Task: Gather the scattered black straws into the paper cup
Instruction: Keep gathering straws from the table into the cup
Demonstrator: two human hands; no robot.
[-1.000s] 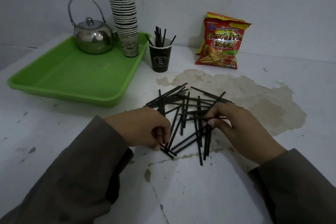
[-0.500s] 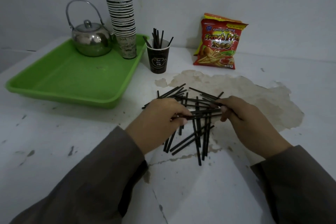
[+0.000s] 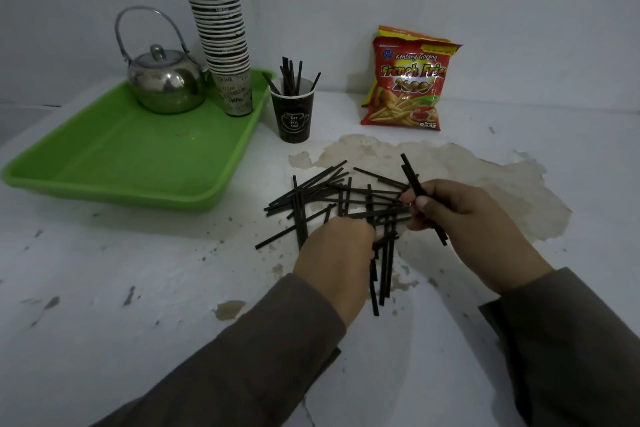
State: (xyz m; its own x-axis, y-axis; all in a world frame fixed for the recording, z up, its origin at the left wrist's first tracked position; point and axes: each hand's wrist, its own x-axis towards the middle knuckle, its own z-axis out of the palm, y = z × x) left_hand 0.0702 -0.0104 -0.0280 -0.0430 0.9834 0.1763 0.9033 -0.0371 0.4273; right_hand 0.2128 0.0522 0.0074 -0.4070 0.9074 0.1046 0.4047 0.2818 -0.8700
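Several black straws (image 3: 322, 194) lie scattered and crossed on the white table, in front of a dark paper cup (image 3: 293, 116) that stands upright with several straws sticking out of it. My right hand (image 3: 460, 218) is at the right side of the pile, shut on a small bunch of black straws (image 3: 412, 177) held tilted, their upper ends pointing away from me. My left hand (image 3: 336, 253) rests palm down on the near part of the pile, fingers curled on straws lying there; what it grips is hidden under the hand.
A green tray (image 3: 114, 163) at the left holds a steel kettle (image 3: 164, 83) and a tall stack of paper cups (image 3: 221, 35). A red snack bag (image 3: 408, 80) leans on the wall at the back right. The tabletop has a large patch of peeled paint (image 3: 485, 184).
My right hand has lifted a few straws out of the pile and tilted them up. My left hand has moved nearer to me, onto the near part of the pile.
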